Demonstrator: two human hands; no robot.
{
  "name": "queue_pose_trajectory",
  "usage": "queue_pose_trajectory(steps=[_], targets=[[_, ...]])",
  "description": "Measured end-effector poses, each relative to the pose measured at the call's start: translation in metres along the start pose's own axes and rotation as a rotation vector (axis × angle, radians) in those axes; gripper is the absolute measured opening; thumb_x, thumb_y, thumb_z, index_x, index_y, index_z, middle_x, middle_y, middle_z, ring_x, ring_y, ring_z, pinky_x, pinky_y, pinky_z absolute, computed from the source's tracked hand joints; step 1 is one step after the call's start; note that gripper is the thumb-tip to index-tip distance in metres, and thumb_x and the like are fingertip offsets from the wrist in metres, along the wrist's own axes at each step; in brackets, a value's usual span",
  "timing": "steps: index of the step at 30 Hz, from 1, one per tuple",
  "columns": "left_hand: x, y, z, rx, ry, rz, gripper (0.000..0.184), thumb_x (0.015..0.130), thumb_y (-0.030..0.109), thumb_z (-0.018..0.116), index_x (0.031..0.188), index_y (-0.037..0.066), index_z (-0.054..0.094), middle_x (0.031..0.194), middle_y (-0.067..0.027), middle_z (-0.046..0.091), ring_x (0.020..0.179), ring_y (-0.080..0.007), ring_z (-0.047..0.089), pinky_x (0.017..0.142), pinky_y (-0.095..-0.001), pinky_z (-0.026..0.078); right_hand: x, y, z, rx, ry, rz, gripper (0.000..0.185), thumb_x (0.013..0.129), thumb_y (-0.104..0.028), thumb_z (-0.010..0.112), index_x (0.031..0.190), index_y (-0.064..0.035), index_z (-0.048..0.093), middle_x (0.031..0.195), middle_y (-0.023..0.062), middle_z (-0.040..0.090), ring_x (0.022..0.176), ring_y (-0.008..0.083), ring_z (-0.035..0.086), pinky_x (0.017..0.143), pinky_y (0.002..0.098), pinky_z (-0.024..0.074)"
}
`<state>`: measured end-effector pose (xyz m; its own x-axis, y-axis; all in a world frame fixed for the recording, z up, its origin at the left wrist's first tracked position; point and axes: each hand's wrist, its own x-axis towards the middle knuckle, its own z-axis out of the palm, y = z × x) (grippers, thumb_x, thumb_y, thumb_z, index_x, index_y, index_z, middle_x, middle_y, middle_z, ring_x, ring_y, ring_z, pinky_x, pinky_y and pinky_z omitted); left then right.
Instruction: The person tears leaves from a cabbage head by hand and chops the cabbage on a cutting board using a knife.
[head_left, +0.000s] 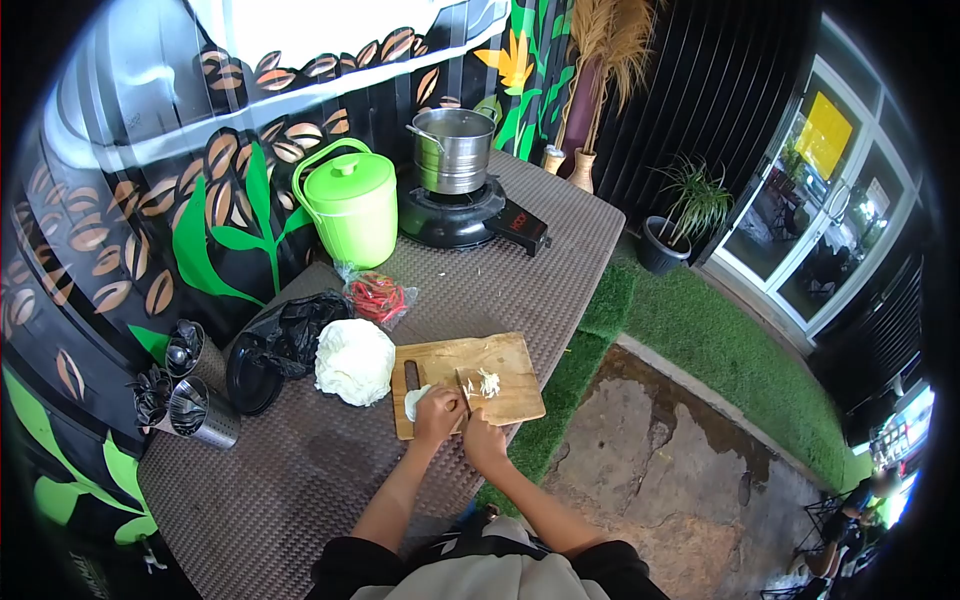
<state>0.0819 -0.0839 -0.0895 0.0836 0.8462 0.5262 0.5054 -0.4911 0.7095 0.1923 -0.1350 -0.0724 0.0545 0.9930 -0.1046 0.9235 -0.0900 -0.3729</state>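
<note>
A wooden cutting board lies near the table's front edge. My left hand is closed on a pale white vegetable piece at the board's left part. Beside it, my right hand is wrapped round the handle of a knife, whose blade points away from me, close to my left fingers. Shredded white pieces lie just right of the blade. Left of the board sits a large white cabbage-like head.
Behind are a bag of red peppers, a black plastic bag, a green lidded bucket and a steel pot on a black stove. Metal utensil holders stand at left. A person is far right.
</note>
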Motion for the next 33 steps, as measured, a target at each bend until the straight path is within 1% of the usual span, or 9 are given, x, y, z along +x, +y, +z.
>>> queue_pose_trajectory(steps=[11, 13, 14, 17, 18, 21, 27, 29, 33], targets=[[0.014, -0.005, -0.024, -0.050, -0.099, -0.152, 0.010, 0.069, 0.006, 0.071, 0.077, 0.002, 0.068, 0.079, -0.0137, 0.067, 0.080, -0.0291, 0.063, 0.074, -0.0361, 0.049, 0.013, 0.015, -0.022, -0.028, -0.006, -0.086, 0.034, 0.091, -0.025, 0.048, 0.106, 0.0051, 0.044, 0.077, 0.0244, 0.065, 0.076, 0.0400, 0.066, 0.069, 0.0479, 0.0541], [0.018, -0.009, -0.036, -0.039, 0.090, -0.033, 0.009, 0.069, 0.005, 0.071, 0.077, 0.004, 0.069, 0.078, -0.0125, 0.067, 0.079, -0.0290, 0.063, 0.072, -0.0357, 0.050, 0.005, 0.018, -0.021, 0.119, -0.037, -0.061, 0.034, 0.092, -0.028, 0.047, 0.104, 0.0035, 0.045, 0.081, 0.0259, 0.064, 0.077, 0.0438, 0.064, 0.069, 0.0501, 0.0531], [0.014, -0.017, -0.040, -0.044, 0.075, -0.159, 0.016, 0.065, 0.009, 0.076, 0.080, 0.005, 0.070, 0.084, -0.0112, 0.067, 0.085, -0.0288, 0.062, 0.078, -0.0368, 0.047, 0.000, 0.021, -0.017, 0.119, -0.036, -0.063, 0.034, 0.092, -0.028, 0.047, 0.104, 0.0035, 0.045, 0.081, 0.0259, 0.064, 0.077, 0.0438, 0.064, 0.069, 0.0501, 0.0531], [0.010, -0.007, -0.063, 0.212, -0.031, -0.125, 0.032, 0.058, 0.015, 0.082, 0.087, 0.008, 0.070, 0.094, -0.0111, 0.065, 0.094, -0.0297, 0.057, 0.085, -0.0385, 0.042, -0.005, 0.028, -0.010, 0.080, -0.045, -0.163, 0.033, 0.093, -0.030, 0.046, 0.102, 0.0022, 0.046, 0.081, 0.0271, 0.063, 0.077, 0.0456, 0.063, 0.068, 0.0519, 0.0522], [0.009, -0.010, -0.069, 0.228, -0.203, -0.205, 0.051, 0.052, 0.019, 0.086, 0.099, 0.010, 0.067, 0.101, -0.0116, 0.063, 0.101, -0.0309, 0.053, 0.090, -0.0393, 0.038, -0.004, 0.029, -0.014, 0.093, -0.012, -0.104, 0.033, 0.093, -0.030, 0.046, 0.102, 0.0018, 0.045, 0.081, 0.0276, 0.063, 0.077, 0.0454, 0.063, 0.069, 0.0523, 0.0520], [0.002, -0.014, -0.071, 0.278, -0.243, -0.126, 0.062, 0.050, 0.021, 0.087, 0.106, 0.009, 0.064, 0.100, -0.0128, 0.062, 0.100, -0.0318, 0.053, 0.087, -0.0393, 0.040, -0.002, 0.030, -0.024, 0.155, -0.010, 0.035, 0.033, 0.093, -0.031, 0.045, 0.101, 0.0003, 0.046, 0.083, 0.0285, 0.062, 0.077, 0.0460, 0.063, 0.069, 0.0530, 0.0516], [0.012, -0.016, -0.069, 0.250, -0.421, -0.263, 0.060, 0.053, 0.021, 0.085, 0.105, 0.004, 0.062, 0.097, -0.0164, 0.060, 0.095, -0.0330, 0.058, 0.083, -0.0423, 0.045, -0.002, 0.041, -0.027, 0.113, -0.017, -0.085, 0.033, 0.094, -0.032, 0.045, 0.098, 0.0003, 0.046, 0.079, 0.0279, 0.062, 0.077, 0.0463, 0.063, 0.068, 0.0528, 0.0516], [0.015, -0.012, -0.067, 0.240, -0.395, -0.252, 0.058, 0.054, 0.020, 0.083, 0.106, 0.003, 0.062, 0.097, -0.0174, 0.060, 0.095, -0.0335, 0.058, 0.083, -0.0419, 0.045, 0.005, 0.048, -0.028, 0.142, -0.001, -0.015, 0.033, 0.094, -0.032, 0.045, 0.099, 0.0003, 0.046, 0.076, 0.0269, 0.062, 0.075, 0.0462, 0.062, 0.067, 0.0529, 0.0512], [0.025, 0.009, -0.060, 0.118, -0.327, -0.171, 0.056, 0.059, 0.019, 0.080, 0.108, 0.000, 0.062, 0.096, -0.0196, 0.059, 0.095, -0.0343, 0.058, 0.084, -0.0401, 0.046, -0.003, 0.054, -0.030, 0.106, -0.026, -0.138, 0.033, 0.094, -0.032, 0.045, 0.096, 0.0009, 0.047, 0.074, 0.0274, 0.062, 0.072, 0.0453, 0.062, 0.066, 0.0522, 0.0508]])
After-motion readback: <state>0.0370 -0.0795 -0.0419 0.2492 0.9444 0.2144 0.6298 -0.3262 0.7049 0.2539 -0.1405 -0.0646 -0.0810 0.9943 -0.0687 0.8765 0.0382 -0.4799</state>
